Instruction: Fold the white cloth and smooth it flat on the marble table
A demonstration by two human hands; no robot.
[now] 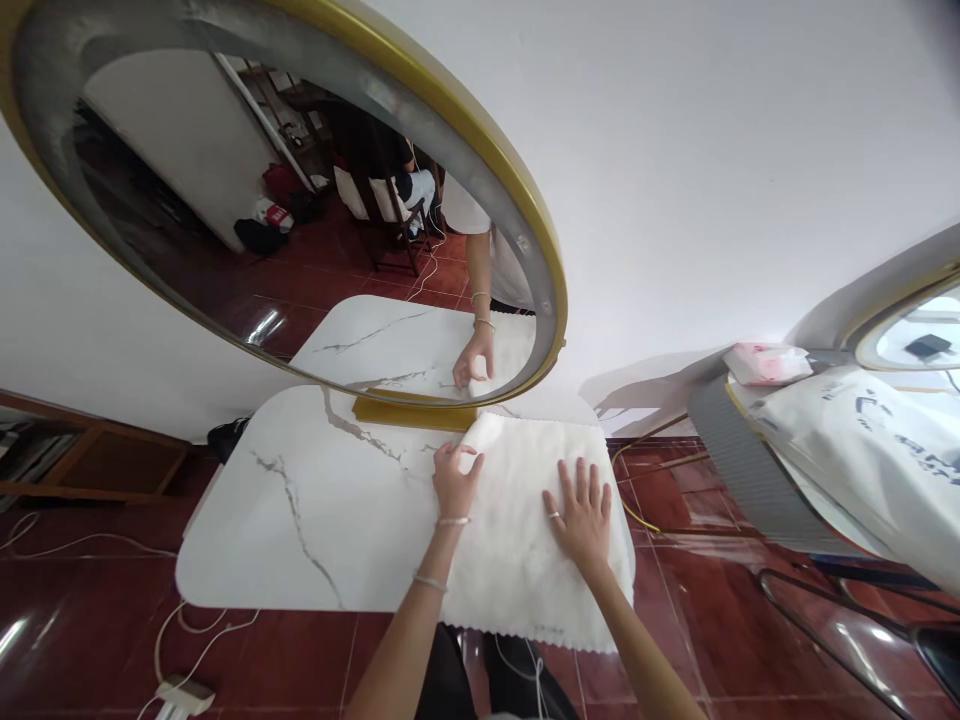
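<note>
A white, soft-looking cloth [525, 575] with scalloped edges is spread over the right part of the marble-patterned table, its front edge hanging slightly past the tabletop. My left hand [454, 482] is at the cloth's far left corner, fingers curled and thumb bent in around a raised fold there. On the right half of the cloth, my right hand [583, 515] lies flat with fingers spread, pressing on its surface. Two bracelets circle my left wrist, and a ring shows on my right hand.
A large gold-rimmed round mirror [551, 250] rises above the white table [247, 520]. At right, another table [724, 450] bears a tissue pack [769, 362] and a white printed bag [885, 440]. A power strip [186, 697] with cables lies on the red tiled floor.
</note>
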